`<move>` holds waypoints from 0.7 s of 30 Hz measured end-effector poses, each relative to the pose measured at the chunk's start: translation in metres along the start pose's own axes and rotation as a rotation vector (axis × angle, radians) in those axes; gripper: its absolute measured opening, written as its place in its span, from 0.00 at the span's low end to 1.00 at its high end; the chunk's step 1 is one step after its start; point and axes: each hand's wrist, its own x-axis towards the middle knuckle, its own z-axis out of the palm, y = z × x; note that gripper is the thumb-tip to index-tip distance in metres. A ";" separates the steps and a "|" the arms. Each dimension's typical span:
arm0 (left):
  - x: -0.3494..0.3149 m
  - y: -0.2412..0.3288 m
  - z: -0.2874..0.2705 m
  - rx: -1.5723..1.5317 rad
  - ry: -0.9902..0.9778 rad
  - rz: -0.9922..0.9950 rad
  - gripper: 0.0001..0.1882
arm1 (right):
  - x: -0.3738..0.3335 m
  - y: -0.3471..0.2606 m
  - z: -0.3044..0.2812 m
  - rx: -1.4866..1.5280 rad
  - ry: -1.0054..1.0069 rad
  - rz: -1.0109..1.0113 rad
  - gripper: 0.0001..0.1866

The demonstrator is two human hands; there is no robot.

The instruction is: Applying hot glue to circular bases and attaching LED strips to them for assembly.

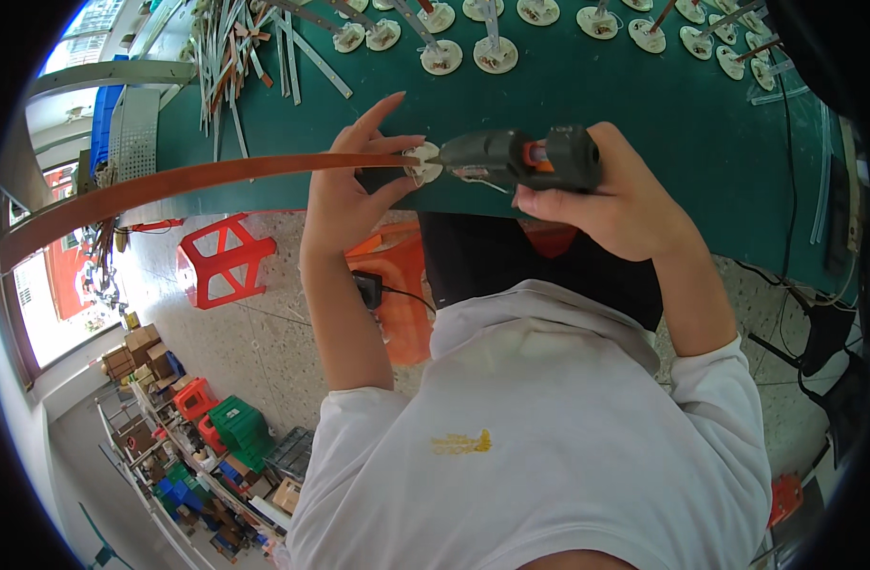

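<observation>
In my right hand [630,204] is a dark glue gun [497,155] with some orange on its body. The gun's nozzle points left and meets a small white disc [425,175], or comes very near it. My left hand [344,199] grips that disc at its edge between thumb and fingers, with the index finger stretched away. A long brown strip [216,174] has one end at the disc and passes over my left hand toward the left rim of the view. How firmly the strip is joined to the disc cannot be seen.
On the green table [568,85], several similar white discs [496,55] with strips attached stand along the far side. Loose grey and brown strips [230,66] lie at the far left. A black cable [787,180] runs down the right. Below are red stools [226,261].
</observation>
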 end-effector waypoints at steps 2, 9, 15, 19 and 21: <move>0.001 -0.002 -0.001 -0.008 -0.008 0.016 0.47 | 0.005 -0.001 -0.004 -0.073 -0.027 0.054 0.08; 0.003 -0.003 -0.002 0.010 -0.008 0.050 0.44 | 0.013 0.004 -0.001 -0.156 -0.015 0.068 0.10; 0.001 -0.008 0.001 -0.044 0.012 0.052 0.44 | 0.012 0.006 -0.001 -0.216 -0.021 0.058 0.11; 0.002 -0.006 0.002 -0.040 0.015 0.051 0.43 | 0.013 0.005 0.000 -0.256 -0.032 0.055 0.11; 0.002 -0.005 0.002 -0.039 0.012 0.055 0.43 | 0.014 0.005 0.001 -0.255 -0.032 0.067 0.10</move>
